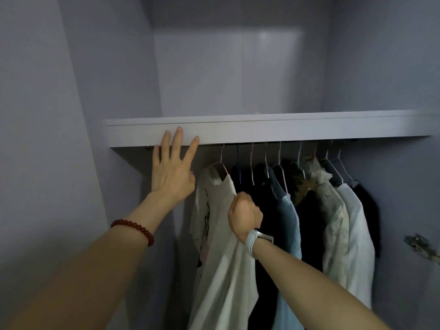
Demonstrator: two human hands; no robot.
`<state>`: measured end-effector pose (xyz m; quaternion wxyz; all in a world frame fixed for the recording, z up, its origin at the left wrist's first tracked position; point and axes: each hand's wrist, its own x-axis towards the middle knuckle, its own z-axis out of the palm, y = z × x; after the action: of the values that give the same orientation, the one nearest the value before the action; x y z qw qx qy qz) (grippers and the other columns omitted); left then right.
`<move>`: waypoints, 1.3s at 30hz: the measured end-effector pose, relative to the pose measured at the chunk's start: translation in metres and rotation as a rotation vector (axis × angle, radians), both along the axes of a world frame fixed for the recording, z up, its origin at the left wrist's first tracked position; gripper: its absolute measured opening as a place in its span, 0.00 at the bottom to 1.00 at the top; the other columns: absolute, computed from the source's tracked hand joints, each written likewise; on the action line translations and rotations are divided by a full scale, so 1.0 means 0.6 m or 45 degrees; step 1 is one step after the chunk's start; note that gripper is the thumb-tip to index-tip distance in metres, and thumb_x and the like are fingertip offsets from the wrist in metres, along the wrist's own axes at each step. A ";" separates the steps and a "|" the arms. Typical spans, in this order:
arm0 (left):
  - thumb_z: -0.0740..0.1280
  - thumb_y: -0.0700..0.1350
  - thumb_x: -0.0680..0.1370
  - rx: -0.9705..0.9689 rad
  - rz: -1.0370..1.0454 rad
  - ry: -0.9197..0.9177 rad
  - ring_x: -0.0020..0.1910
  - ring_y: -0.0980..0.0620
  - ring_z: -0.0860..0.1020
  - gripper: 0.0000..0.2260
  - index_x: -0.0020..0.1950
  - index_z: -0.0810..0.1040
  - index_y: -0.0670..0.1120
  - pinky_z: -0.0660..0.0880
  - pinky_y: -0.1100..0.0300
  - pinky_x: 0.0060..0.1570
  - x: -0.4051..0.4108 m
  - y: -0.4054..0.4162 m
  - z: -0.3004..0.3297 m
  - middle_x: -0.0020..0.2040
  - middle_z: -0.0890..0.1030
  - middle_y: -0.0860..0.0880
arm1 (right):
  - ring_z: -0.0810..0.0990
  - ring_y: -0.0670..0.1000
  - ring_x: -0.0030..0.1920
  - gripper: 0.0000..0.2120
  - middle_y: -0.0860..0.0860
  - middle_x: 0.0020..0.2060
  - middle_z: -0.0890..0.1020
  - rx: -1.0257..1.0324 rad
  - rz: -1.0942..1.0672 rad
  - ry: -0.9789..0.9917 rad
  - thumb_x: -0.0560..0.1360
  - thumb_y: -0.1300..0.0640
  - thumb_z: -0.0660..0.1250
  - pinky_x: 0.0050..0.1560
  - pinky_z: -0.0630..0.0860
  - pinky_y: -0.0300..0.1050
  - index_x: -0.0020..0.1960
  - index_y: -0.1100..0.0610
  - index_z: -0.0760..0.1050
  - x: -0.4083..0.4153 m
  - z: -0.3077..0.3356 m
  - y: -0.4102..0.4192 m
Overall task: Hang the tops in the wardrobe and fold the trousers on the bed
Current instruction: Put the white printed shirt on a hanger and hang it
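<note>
Two hands are up inside the wardrobe (71, 91), and from where I sit the job looks like settling a cream top (223, 234) onto the row of hanging clothes. My left hand (172, 167) is spread flat with straight fingers, the tips resting against the front edge of the shelf (285, 129) above the rail, holding nothing. My right hand (244, 214) is a closed fist at the shoulder of the cream top, and I judge it is bunching that fabric, though the fingers are turned away from me. The top hangs at the left end of the row on a pale hanger (222, 160), its hook running up behind the shelf edge, so I cannot see whether it sits properly on the rail. Just to its right come dark garments (250, 177), a light blue top (288, 222), a lacy cream piece (333, 210) and a white shirt (357, 222), packed close together. To finish this well I would keep the left hand braced on the shelf for balance, tug the shoulder down gently until the hanger feels seated, then smooth the cloth so both shoulders lie even on the hanger. Pulling hard risks dragging the neckline off or tipping the hook. I would let go slowly and watch for swinging. No trousers or bed are in view.
</note>
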<state>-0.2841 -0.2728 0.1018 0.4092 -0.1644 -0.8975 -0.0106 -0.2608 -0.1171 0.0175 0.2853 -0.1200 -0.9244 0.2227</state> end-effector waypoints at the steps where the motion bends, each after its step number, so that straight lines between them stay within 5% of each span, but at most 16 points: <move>1: 0.65 0.47 0.75 -0.023 0.029 0.008 0.75 0.38 0.40 0.39 0.77 0.40 0.52 0.44 0.40 0.72 -0.012 0.002 -0.003 0.77 0.39 0.41 | 0.79 0.59 0.51 0.10 0.57 0.53 0.77 -0.002 -0.009 0.020 0.80 0.61 0.51 0.39 0.66 0.44 0.53 0.62 0.70 -0.017 -0.008 -0.001; 5: 0.66 0.53 0.74 -0.033 0.074 0.123 0.73 0.40 0.32 0.44 0.72 0.31 0.55 0.37 0.39 0.70 -0.053 0.006 -0.017 0.73 0.31 0.44 | 0.78 0.58 0.52 0.10 0.58 0.54 0.76 -0.042 0.004 0.039 0.79 0.64 0.52 0.41 0.71 0.46 0.56 0.61 0.70 -0.086 -0.017 -0.009; 10: 0.73 0.52 0.66 -0.007 0.044 0.275 0.74 0.38 0.42 0.51 0.75 0.39 0.53 0.44 0.35 0.69 -0.077 0.009 -0.032 0.75 0.42 0.42 | 0.77 0.59 0.55 0.10 0.57 0.57 0.75 -0.079 0.067 -0.054 0.79 0.64 0.53 0.47 0.74 0.48 0.57 0.60 0.69 -0.136 -0.035 -0.021; 18: 0.65 0.50 0.74 0.036 0.079 0.059 0.73 0.41 0.33 0.42 0.71 0.32 0.56 0.41 0.38 0.70 -0.037 0.018 -0.018 0.75 0.34 0.45 | 0.76 0.58 0.58 0.12 0.57 0.60 0.72 -0.154 0.134 -0.130 0.79 0.62 0.53 0.49 0.73 0.49 0.60 0.61 0.68 -0.110 -0.042 -0.024; 26: 0.63 0.47 0.77 0.563 -0.097 -0.286 0.76 0.44 0.49 0.26 0.75 0.61 0.49 0.47 0.43 0.72 0.091 0.005 -0.128 0.77 0.50 0.44 | 0.72 0.58 0.62 0.18 0.59 0.61 0.73 -0.300 0.426 -0.130 0.77 0.61 0.56 0.60 0.71 0.52 0.67 0.61 0.67 0.031 -0.059 -0.005; 29: 0.60 0.52 0.73 0.787 -0.074 -0.414 0.70 0.37 0.64 0.26 0.68 0.72 0.42 0.60 0.43 0.67 0.159 -0.010 -0.192 0.72 0.64 0.38 | 0.76 0.55 0.58 0.16 0.56 0.57 0.78 -0.341 0.575 -0.340 0.79 0.59 0.55 0.56 0.73 0.45 0.66 0.59 0.69 0.117 -0.088 0.003; 34: 0.64 0.45 0.77 0.906 0.007 -0.688 0.64 0.42 0.71 0.18 0.66 0.73 0.42 0.66 0.52 0.65 0.293 -0.021 -0.266 0.65 0.73 0.42 | 0.76 0.53 0.59 0.16 0.54 0.59 0.78 -0.387 0.700 -0.536 0.80 0.59 0.54 0.57 0.70 0.39 0.65 0.58 0.71 0.249 -0.150 0.009; 39: 0.59 0.49 0.76 0.952 0.190 -0.838 0.61 0.42 0.75 0.20 0.67 0.72 0.46 0.71 0.52 0.59 0.459 -0.047 -0.356 0.64 0.75 0.44 | 0.75 0.52 0.60 0.15 0.53 0.59 0.78 -0.346 0.902 -0.790 0.80 0.60 0.54 0.57 0.69 0.37 0.63 0.58 0.73 0.342 -0.233 -0.007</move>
<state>-0.0085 -0.3009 -0.1120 0.1349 0.0700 -0.9230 -0.3536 -0.0556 -0.1214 -0.1224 -0.1153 0.1050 -0.9124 0.3785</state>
